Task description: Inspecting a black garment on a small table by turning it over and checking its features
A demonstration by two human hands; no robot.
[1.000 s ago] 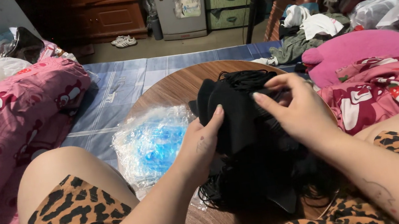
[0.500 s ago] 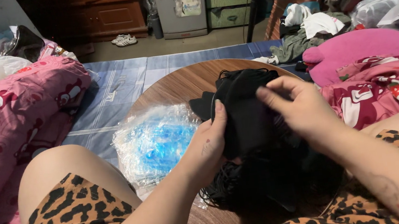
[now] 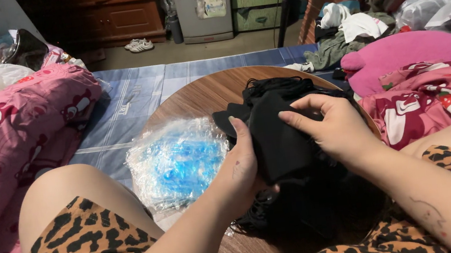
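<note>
Head view: both hands, left [image 3: 242, 168] and right [image 3: 333, 127], have drawn closer, still gripping the black cloth [image 3: 280, 142] over the bench [image 3: 193, 99].

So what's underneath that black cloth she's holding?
Under the black cloth lies a heap of more black fabric on a round wooden tabletop. Both hands, left and right, grip it. Whatever lies beneath the heap is covered.
</note>
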